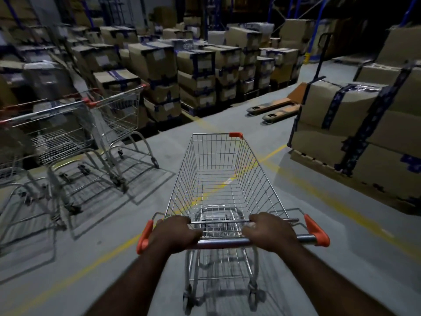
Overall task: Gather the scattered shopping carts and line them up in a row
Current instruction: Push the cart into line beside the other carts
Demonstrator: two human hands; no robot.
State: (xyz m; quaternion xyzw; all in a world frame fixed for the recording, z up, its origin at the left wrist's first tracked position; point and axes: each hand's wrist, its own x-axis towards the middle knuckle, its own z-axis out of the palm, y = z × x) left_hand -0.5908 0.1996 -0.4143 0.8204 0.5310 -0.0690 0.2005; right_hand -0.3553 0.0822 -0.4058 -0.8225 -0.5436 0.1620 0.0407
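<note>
An empty wire shopping cart [218, 174] with orange corner caps stands right in front of me on the grey floor. My left hand [173, 233] and my right hand [271, 231] both grip its metal handle bar [224, 242], fingers curled over it. To the left, a second cart [118, 115] and a third cart [57, 137] stand side by side, with part of another cart at the left edge [9, 169]. Those carts look blurred.
Stacked cardboard boxes [196, 71] on pallets fill the back. A tall pallet of boxes [364, 128] stands close on the right. An orange pallet jack [275, 108] lies on the floor ahead to the right. Yellow lines [68, 281] cross the floor.
</note>
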